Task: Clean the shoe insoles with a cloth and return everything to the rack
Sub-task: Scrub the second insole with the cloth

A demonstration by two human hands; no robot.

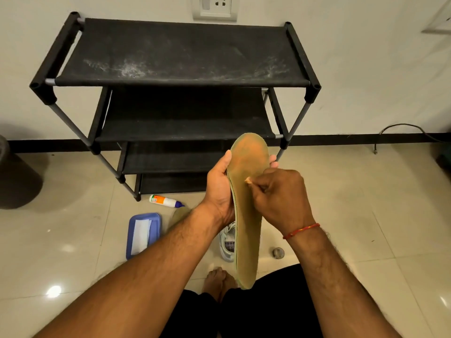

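The fingers (264,189) of the right hand (280,196) are curling tight and pinching a tan scrap (249,181) against the face of the insole (247,240). The scrap is too small to tell whether it is cloth or something lifting off the surface. The left hand (219,189) is gripping the insole's far half, thumb on the left edge and fingertips showing at the right edge. It is holding the insole in the air, toe far and heel near. Just below, a white shoe (225,242) is lying on the floor. To the left a blue tray (156,228) is holding a white cloth (141,232), with a glue bottle (164,200) farther off by the rack (180,54). Judging by the insole's orange, grubby face and the rack carrying nothing visible, cleaning is looking underway at most. Every item is waiting to be returned.
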